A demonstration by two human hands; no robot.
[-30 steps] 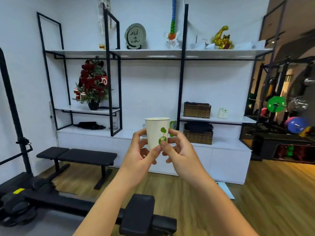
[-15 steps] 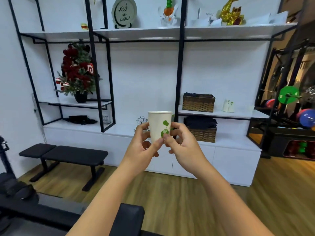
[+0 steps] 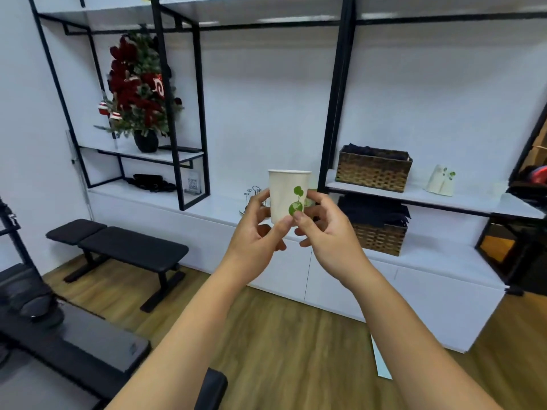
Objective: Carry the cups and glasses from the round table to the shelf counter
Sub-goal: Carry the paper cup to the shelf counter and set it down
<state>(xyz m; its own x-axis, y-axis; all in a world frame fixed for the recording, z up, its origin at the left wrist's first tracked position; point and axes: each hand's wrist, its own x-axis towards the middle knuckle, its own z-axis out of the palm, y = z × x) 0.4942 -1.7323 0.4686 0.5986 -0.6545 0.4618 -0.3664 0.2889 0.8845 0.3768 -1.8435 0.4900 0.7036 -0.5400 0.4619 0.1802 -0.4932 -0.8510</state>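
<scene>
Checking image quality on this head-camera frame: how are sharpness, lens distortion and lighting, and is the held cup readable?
Head view: the paper cup and both hands, left hand and right hand, are fairly sharp; the green print is readable. Wide-angle distortion bows the black shelf frame and leans its posts. The lighting is even and soft, with a pale glare streak under the upper shelf. The right edge is dark and smeared.
</scene>
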